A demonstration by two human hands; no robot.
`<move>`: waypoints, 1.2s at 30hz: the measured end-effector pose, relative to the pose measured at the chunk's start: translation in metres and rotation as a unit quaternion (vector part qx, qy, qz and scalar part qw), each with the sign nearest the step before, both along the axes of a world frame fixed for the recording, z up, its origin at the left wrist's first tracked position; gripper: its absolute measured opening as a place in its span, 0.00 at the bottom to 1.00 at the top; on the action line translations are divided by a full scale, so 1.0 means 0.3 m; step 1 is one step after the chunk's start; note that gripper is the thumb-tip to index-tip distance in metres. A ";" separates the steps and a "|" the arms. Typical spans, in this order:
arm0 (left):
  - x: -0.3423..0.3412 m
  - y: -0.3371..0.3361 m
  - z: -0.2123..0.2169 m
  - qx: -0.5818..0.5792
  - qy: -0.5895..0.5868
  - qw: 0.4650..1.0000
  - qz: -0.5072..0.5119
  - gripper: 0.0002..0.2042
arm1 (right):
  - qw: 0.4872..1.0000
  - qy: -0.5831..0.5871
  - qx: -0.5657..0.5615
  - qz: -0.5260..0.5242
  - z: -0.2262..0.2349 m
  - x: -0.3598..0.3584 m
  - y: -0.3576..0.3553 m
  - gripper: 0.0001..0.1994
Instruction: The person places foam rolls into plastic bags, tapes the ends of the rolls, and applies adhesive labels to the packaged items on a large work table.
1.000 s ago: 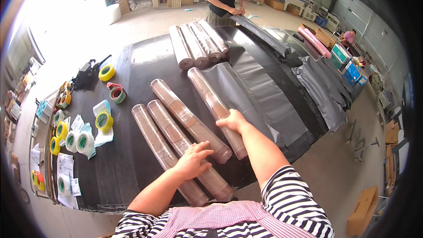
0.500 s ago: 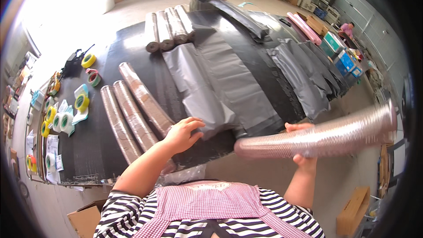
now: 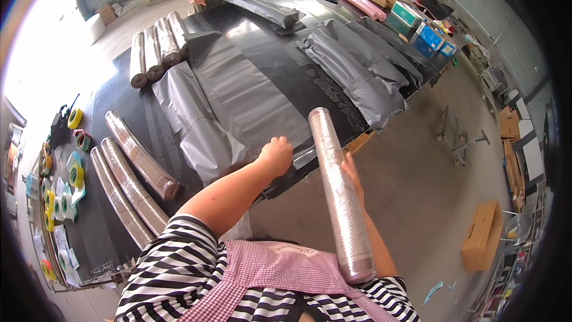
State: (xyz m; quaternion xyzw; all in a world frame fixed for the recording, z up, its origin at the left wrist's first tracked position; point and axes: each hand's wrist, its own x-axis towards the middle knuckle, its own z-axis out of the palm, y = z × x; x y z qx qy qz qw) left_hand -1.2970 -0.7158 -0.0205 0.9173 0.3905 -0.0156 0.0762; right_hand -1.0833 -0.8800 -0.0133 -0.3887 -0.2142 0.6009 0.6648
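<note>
Fingers [image 3: 282,144] curl on left hand [image 3: 275,156]; wrapped roll [image 3: 336,197] obscures whether right hand [image 3: 353,176] grips it.

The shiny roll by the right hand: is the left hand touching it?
Apart: the head view shows grey sheeting in the gap between the left hand and the shiny roll.

My left arm [image 3: 229,194] reaches over the near edge of the worktop [image 3: 279,62], left hand [image 3: 277,156] loosely curled, while my right hand [image 3: 354,180], partly hidden, is raised outside it, fingers upward.
</note>
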 end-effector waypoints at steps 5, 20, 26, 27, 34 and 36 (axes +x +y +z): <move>0.006 0.018 -0.035 0.007 0.069 0.997 -0.025 0.09 | 0.980 0.169 0.003 0.102 0.026 -0.018 -0.196 0.37; -0.180 0.236 -0.023 -0.326 -0.269 0.891 0.167 0.11 | 0.924 -0.338 -0.056 0.169 0.219 -0.195 -0.427 0.59; -0.211 0.203 0.037 -0.228 -0.328 0.914 0.070 0.10 | 0.782 -0.576 -0.114 0.208 0.187 -0.195 -0.490 0.57; -0.209 0.194 0.041 -0.165 -0.333 0.928 0.029 0.10 | 0.776 -0.586 -0.117 0.204 0.186 -0.204 -0.473 0.57; -0.194 0.495 0.135 -0.191 -0.341 0.918 0.069 0.13 | 0.750 -0.633 -0.066 0.180 0.208 -0.203 -0.011 0.56; -0.191 0.641 0.147 -0.190 -0.355 0.903 0.151 0.13 | 0.750 -0.632 -0.055 0.187 0.189 -0.236 0.153 0.56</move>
